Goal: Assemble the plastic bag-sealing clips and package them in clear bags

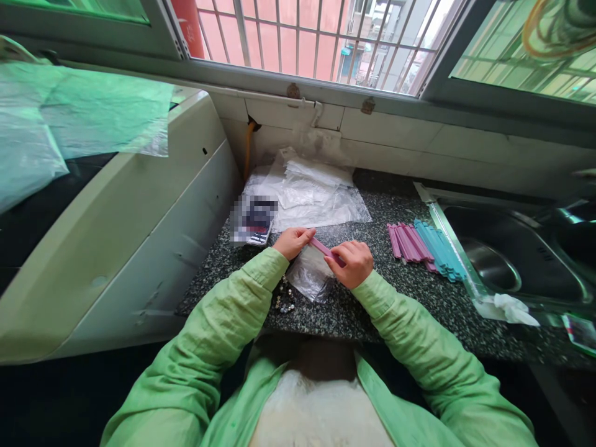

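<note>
Both of my hands grip one slim pink plastic strip (pixel 321 246), which looks like a bag sealing clip. My left hand (pixel 294 242) pinches its upper left end. My right hand (pixel 352 262) has its fingers closed round the lower right end. Beneath the strip a small clear plastic bag (pixel 311 273) lies on the speckled counter. Several shiny beads or small metal bits (pixel 285 301) lie beside my left wrist. Off to the right sit a pile of pink strips (pixel 410 242) and a pile of blue strips (pixel 438 249), side by side.
Clear plastic bags (pixel 321 195) are heaped by the wall, with a partly blurred phone-like item (pixel 261 220) at their left. A steel sink (pixel 516 248) bounds the right side, with a crumpled white tissue (pixel 514 309) at its corner. A pale appliance (pixel 153 217) stands left.
</note>
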`<state>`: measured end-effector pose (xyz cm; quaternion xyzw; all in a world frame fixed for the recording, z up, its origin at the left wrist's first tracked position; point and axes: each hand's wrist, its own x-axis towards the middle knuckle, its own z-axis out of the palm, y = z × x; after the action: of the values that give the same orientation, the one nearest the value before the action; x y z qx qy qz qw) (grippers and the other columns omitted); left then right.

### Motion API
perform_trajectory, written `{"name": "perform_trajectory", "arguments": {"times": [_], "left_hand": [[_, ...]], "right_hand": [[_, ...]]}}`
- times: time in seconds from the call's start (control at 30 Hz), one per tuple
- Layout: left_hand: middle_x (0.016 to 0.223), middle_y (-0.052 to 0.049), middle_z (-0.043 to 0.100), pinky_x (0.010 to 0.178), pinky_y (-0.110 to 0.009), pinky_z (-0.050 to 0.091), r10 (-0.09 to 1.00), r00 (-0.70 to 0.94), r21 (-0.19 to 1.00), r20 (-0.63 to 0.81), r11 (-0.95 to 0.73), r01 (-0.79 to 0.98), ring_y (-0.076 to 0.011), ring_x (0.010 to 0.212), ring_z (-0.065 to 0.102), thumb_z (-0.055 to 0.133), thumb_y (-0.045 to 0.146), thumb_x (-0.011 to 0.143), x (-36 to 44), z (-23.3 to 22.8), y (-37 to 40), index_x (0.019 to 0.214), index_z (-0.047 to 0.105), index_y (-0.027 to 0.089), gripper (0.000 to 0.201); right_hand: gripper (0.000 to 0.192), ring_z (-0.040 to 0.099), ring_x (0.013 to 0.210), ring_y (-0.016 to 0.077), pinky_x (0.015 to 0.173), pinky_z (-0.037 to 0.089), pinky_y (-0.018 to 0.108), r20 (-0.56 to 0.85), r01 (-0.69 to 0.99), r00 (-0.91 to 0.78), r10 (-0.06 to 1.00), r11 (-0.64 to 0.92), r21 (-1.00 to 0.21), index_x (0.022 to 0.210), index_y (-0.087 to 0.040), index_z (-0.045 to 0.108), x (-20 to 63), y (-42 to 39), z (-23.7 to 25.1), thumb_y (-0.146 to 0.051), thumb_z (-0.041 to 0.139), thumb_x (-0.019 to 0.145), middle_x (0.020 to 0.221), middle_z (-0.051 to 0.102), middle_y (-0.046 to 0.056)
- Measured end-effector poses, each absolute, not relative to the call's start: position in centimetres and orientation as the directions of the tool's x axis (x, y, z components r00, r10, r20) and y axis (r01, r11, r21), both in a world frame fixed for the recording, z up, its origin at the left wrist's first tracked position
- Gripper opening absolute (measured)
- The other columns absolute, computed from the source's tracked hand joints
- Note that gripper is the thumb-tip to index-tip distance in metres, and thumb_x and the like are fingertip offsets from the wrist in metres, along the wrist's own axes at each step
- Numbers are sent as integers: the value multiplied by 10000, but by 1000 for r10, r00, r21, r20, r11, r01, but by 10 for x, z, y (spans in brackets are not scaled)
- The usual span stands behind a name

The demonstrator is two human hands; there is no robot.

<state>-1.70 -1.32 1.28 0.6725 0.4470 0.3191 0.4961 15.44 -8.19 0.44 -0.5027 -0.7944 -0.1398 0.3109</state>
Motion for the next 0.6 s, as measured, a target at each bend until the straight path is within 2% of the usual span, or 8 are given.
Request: {"name": "perform_trajectory", "arguments": {"times": [0.1,0.33,0.6], "left_hand": [[443,56,263,463,-219,215,918,397,953,-13,-109,284,-71,501,289,421,665,632,-16,12,-13,474,378,173,519],[446,55,282,458,-223,200,913,405,956,-37,-85,280,-62,482,260,418,694,606,-16,12,-14,473,390,167,544],[450,61,230,456,-224,189,910,415,971,-20,-81,223,-63,484,249,420,687,614,-14,8,-15,484,336,182,528]], "right_hand": [[239,492,684,148,649,295,301,639,889,-291,712,448,-95,747,-206,612,154,-82,5,-430,541,788,693,618,17],[222,474,637,141,636,319,293,668,877,-287,686,468,-104,635,-204,567,152,-82,6,-370,548,782,624,589,9],[208,462,572,114,592,372,246,655,839,-270,706,506,-199,619,-202,534,151,-84,6,-316,525,792,583,533,-1]]}}
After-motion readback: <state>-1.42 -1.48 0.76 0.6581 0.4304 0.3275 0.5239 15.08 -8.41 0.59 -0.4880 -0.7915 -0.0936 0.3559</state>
